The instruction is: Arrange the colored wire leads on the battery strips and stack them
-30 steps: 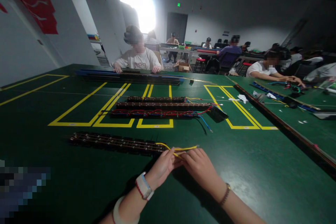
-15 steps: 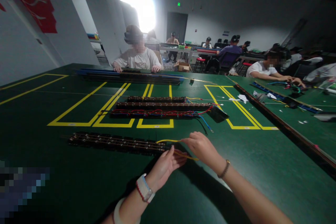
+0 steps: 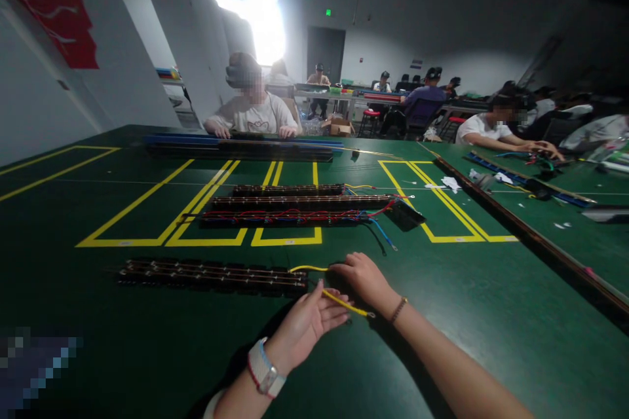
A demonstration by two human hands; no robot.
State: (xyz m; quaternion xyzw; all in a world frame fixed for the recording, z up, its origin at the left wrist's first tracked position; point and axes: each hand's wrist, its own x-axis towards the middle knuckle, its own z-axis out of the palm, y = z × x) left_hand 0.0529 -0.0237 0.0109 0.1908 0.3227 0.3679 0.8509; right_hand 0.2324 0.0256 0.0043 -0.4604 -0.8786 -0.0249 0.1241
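Observation:
A long dark assembly (image 3: 211, 275) with bare metal rails lies flat on the green table. From its right end one yellow wire (image 3: 308, 268) arches to my right hand (image 3: 361, 278), whose fingers are closed in a pinch on it. A second yellow wire (image 3: 346, 304), tipped with a ring terminal (image 3: 371, 315), crosses the fingers of my left hand (image 3: 309, 321). That hand is palm up with its fingers stretched out, just right of the assembly's end.
Several similar wired assemblies (image 3: 285, 217) lie beyond, over yellow tape outlines (image 3: 289, 242). A long dark bar (image 3: 531, 236) runs diagonally at right, near paper scraps (image 3: 451, 184). Across the table a co-worker (image 3: 253, 111) sits behind long blue-and-black strips (image 3: 236, 147).
My right hand has shifted slightly left and down along with the yellow wire. My left hand has turned more palm up with its fingers more spread, and the ring terminal now shows clearly.

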